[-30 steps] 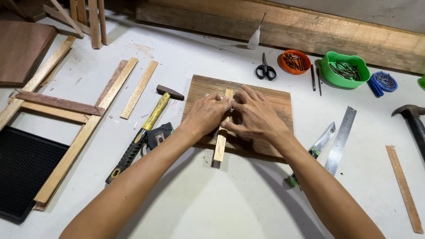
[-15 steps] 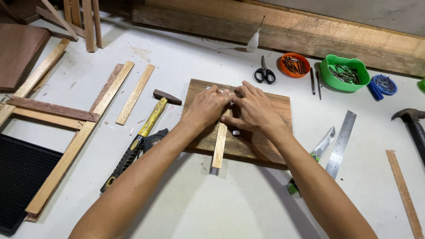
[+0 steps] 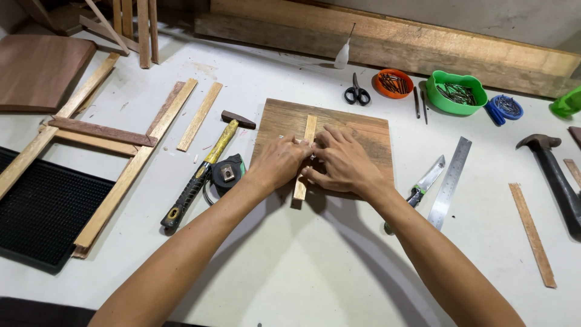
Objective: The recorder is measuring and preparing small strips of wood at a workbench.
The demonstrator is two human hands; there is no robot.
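Both hands stayed pressed on thin wood strip [image 3: 304, 152], strip lying upright across square board [image 3: 363, 130] at bench centre. Left hand [image 3: 279, 163] fingers curled over strip; right hand [image 3: 342, 162] flat, fingers spread. Hammer [image 3: 206, 166], tape measure [image 3: 227, 174] just left, untouched. Little changed since earlier frames; positioning work apparently ongoing.
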